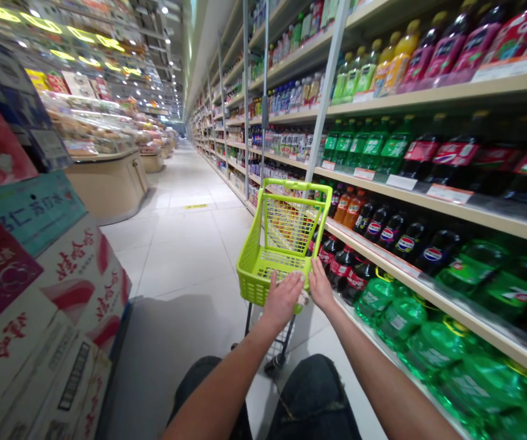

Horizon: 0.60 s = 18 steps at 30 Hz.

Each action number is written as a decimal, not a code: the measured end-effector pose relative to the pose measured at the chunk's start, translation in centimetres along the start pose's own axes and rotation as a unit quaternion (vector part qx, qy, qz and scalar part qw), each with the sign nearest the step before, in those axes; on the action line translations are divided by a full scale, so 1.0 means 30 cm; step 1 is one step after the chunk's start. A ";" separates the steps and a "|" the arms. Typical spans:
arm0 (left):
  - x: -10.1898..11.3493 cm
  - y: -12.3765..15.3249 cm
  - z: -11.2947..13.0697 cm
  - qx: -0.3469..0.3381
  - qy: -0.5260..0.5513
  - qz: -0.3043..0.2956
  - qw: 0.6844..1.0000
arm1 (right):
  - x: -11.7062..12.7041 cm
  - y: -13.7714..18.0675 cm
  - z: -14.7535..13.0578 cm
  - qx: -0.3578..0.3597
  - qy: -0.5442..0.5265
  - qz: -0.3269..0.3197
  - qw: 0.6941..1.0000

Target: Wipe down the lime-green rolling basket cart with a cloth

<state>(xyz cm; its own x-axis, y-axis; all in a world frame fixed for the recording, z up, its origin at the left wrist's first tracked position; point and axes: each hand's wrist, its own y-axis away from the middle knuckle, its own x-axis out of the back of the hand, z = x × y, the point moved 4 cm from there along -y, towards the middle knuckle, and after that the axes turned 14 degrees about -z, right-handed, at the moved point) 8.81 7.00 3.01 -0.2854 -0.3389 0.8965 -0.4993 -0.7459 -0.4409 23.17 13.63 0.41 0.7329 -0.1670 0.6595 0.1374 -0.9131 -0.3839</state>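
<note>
A lime-green shopping cart (252, 292) with a mesh basket stands in the aisle just ahead of my knees. My left hand (285, 296) lies over the near edge of its basket, with fingers stretched out toward the right. At the near right corner of the basket, my right hand (321, 284) touches the side with its fingers extended. A small pale thing (304, 298) shows between the two hands; its kind is unclear. No items can be seen on the visible basket floor.
Drink shelves (447, 201) run along the right, with large green bottles (442, 342) low down beside my right arm. Stacked cartons (75, 269) stand close on the left. Beyond them is a display counter (103, 186). Tiled floor (185, 244) stretches ahead.
</note>
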 end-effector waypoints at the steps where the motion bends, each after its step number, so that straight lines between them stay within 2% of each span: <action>1: -0.001 0.002 0.003 -0.003 0.005 -0.004 1.000 | -0.001 0.002 0.000 0.001 0.002 -0.004 1.000; 4: 0.033 0.051 -0.095 0.034 0.023 -0.014 0.999 | -0.007 0.008 0.004 0.001 0.005 -0.012 1.000; 7: 0.088 0.114 -0.245 0.146 0.026 0.006 0.989 | -0.020 0.012 0.009 0.006 -0.004 -0.005 1.000; 9: 0.101 0.130 -0.273 0.184 0.023 0.017 0.982 | -0.028 0.012 0.010 0.006 -0.007 0.004 1.000; 11: 0.084 0.113 -0.219 0.145 0.019 0.009 0.989 | -0.028 0.010 0.007 0.005 -0.002 0.006 1.000; 13: 0.052 0.082 -0.125 0.074 0.014 -0.005 0.997 | -0.016 0.009 -0.007 -0.002 0.013 -0.003 1.000; 16: 0.014 0.042 -0.037 0.068 0.026 -0.004 0.997 | 0.023 0.027 -0.065 -0.009 0.074 0.014 0.997; 18: 0.003 0.027 -0.023 0.067 0.043 -0.010 0.997 | 0.036 0.052 -0.137 0.032 0.111 0.024 0.993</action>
<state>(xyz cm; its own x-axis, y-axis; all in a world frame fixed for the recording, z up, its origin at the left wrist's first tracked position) 7.81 6.76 2.69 -0.3487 -0.2759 0.8957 -0.3932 -0.8245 -0.4070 21.42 10.50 3.19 0.5750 -0.2939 0.7636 0.1534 -0.8780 -0.4534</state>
